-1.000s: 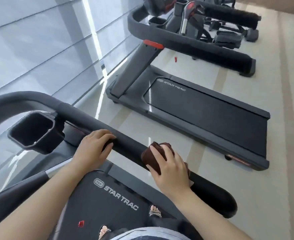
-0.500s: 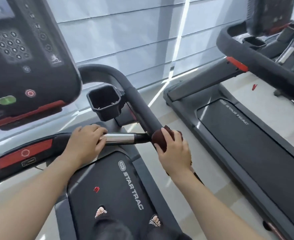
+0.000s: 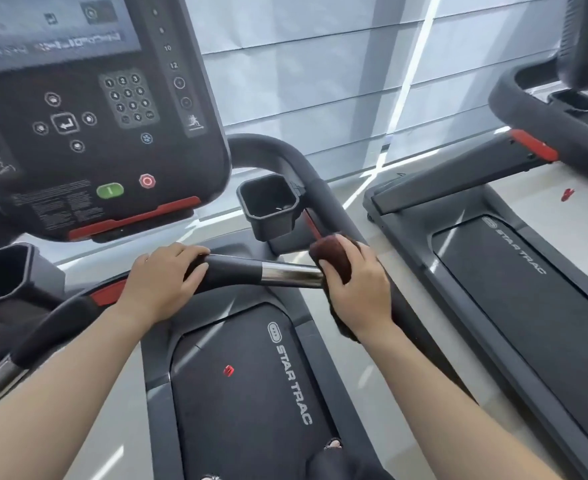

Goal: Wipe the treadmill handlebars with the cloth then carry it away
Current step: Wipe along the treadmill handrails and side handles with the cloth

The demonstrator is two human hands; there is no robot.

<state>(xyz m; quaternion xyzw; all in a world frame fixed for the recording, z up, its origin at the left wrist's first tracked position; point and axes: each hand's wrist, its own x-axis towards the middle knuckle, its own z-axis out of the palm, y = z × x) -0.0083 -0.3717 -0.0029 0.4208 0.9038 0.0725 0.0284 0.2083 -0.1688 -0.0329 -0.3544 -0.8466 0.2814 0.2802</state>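
At the side rail | cloth gripped by right hand, left hand wrapped round crossbar | wiping in hand (carrying away not yet due) | next: a pass along the bar is called for

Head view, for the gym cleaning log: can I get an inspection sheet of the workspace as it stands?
Surface: treadmill belt, dark, marked STAR TRAC; a small red clip lies on it.
Job's things: dark brown cloth pressed where the chrome section of the front handlebar meets the side handlebar.
Clutter: cup holder holds something small, too unclear to name.
Hands: left hand grips the handlebar's black part; right hand closed on the cloth.
Cables: nothing seen.
Surroundings: console with keypad, green and red buttons; second treadmill on the right; window blinds behind.
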